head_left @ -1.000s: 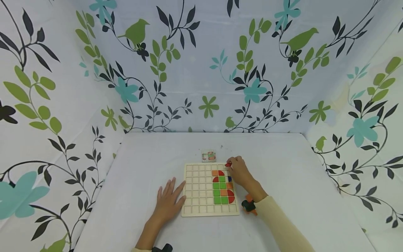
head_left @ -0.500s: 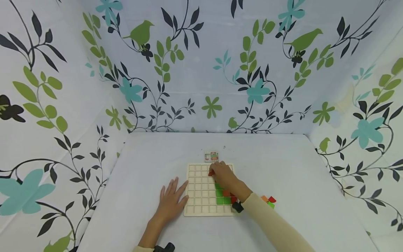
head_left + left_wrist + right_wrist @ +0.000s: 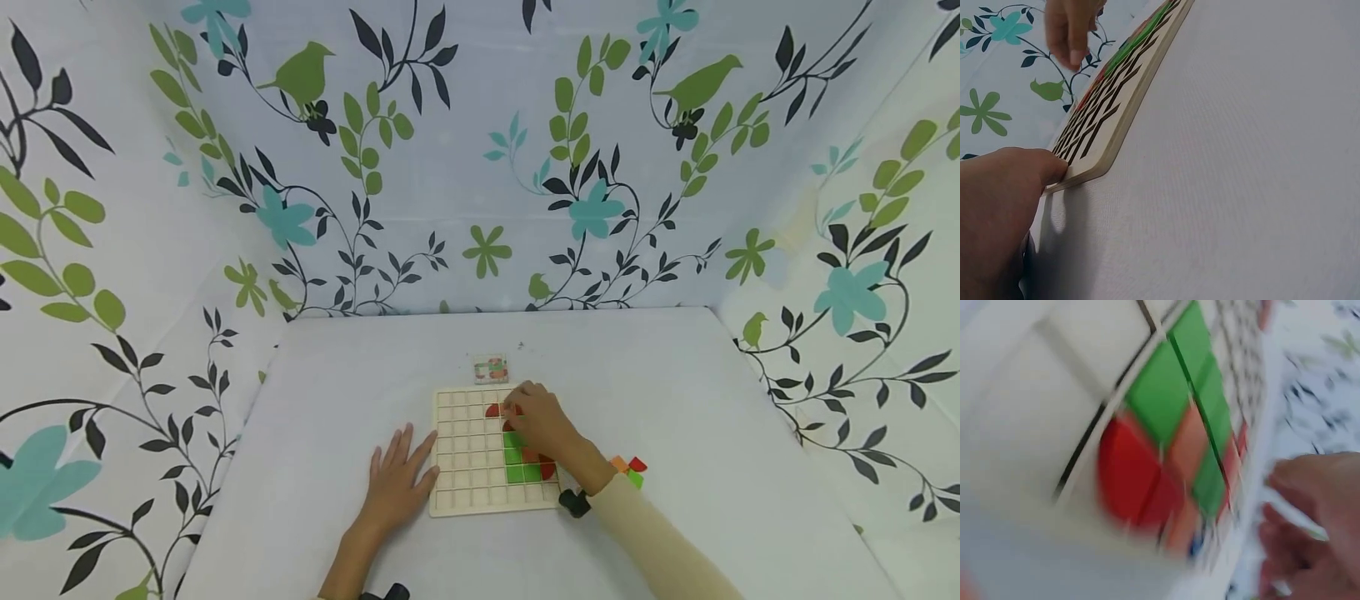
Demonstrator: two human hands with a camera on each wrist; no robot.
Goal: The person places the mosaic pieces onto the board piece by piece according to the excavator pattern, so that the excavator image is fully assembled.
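A pale wooden grid board lies on the white table, partly filled with green square tiles, orange tiles and red rounded pieces. My left hand lies flat at its left side, with the thumb touching the board's corner edge. Over the upper right of the board is my right hand, hiding several cells. A red rounded piece sits in a cell just left of its fingertips. In the blurred right wrist view, the right fingers are loosely bent above the board, and no piece shows between them.
Behind the board lies a small pattern card. Loose pieces, an orange one, a red one and a green one, lie right of the board beside the right forearm. Patterned cloth hangs around the table.
The right hand has carried a red piece from the board's right edge leftward to an upper cell, where it now lies, and has drawn slightly back right. The left hand stays put.
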